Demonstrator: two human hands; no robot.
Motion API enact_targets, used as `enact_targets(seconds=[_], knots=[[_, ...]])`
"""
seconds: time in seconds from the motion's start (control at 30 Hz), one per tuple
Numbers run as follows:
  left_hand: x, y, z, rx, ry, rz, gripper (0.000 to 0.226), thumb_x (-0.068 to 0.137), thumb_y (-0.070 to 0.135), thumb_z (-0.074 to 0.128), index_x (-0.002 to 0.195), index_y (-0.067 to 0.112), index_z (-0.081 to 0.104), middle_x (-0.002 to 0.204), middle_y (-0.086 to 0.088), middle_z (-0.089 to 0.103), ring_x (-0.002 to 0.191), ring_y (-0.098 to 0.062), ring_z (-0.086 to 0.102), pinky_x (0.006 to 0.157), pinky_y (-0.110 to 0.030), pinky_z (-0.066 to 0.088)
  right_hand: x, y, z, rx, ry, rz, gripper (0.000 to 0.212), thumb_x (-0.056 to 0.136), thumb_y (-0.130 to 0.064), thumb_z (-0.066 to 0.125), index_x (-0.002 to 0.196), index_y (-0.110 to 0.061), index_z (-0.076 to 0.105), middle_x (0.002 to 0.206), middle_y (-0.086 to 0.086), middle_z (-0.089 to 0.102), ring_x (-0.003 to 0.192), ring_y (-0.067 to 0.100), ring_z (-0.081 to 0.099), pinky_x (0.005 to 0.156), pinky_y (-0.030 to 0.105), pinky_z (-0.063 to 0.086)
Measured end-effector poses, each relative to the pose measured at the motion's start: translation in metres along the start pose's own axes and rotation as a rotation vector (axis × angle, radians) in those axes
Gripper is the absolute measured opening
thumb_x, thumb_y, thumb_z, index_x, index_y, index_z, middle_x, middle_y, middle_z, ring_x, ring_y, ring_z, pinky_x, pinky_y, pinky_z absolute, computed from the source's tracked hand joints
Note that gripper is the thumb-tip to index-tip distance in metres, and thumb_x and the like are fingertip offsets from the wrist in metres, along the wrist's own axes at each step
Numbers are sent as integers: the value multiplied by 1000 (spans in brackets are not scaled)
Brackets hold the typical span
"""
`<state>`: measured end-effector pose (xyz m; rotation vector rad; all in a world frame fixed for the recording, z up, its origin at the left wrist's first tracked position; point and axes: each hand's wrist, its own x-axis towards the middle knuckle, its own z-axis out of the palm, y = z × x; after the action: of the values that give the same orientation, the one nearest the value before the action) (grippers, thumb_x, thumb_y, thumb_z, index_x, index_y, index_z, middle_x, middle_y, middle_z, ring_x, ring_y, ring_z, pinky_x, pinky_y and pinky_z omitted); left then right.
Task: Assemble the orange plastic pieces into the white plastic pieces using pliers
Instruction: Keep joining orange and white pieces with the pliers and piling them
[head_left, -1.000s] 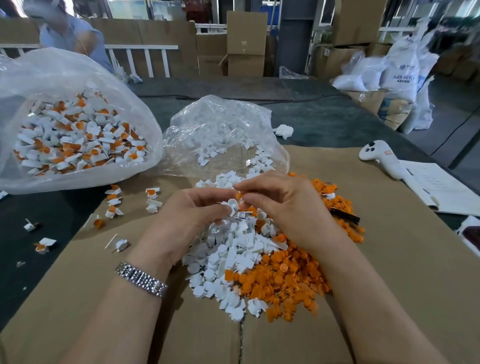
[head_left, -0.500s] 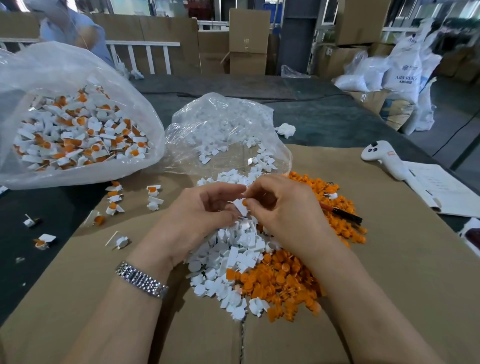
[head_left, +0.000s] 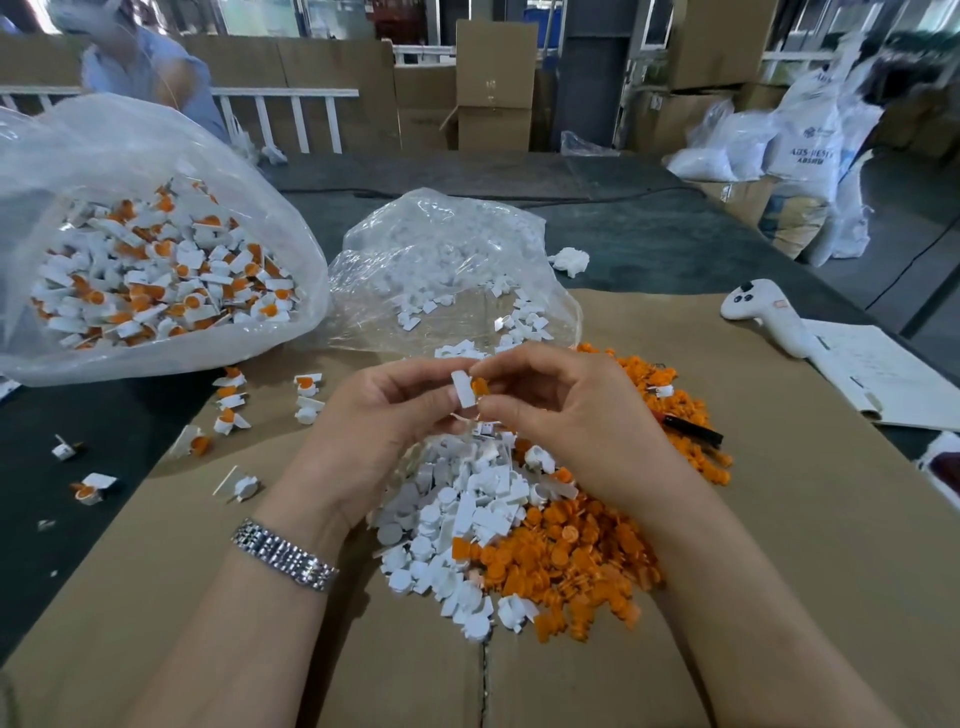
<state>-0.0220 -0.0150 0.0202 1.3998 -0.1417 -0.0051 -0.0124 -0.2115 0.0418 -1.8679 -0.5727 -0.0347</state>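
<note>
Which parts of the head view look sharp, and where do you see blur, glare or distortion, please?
Head view: hands and the white piece they hold are sharp; the person at top left and the sacks at right are blurred; glare sheens the left bag; wide-angle bending bows the edges.

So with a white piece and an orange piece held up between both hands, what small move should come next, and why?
Probably press the orange piece into the white piece. The left hand pinches the white one, the right hand pinches the orange one right against it, and they look lined up but not yet joined.
</note>
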Motion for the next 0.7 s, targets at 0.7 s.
enact_targets(seconds=[0.7], knots=[[-3,4,2,-63,22,-8,30,70,20,82,99,14,84,98,-12,79,84,-18,72,75,-22,57,1,5,5,-272,155,-253,20,86,-18,78,105,-12,77,92,-4,72,85,9,68,78,28,57]])
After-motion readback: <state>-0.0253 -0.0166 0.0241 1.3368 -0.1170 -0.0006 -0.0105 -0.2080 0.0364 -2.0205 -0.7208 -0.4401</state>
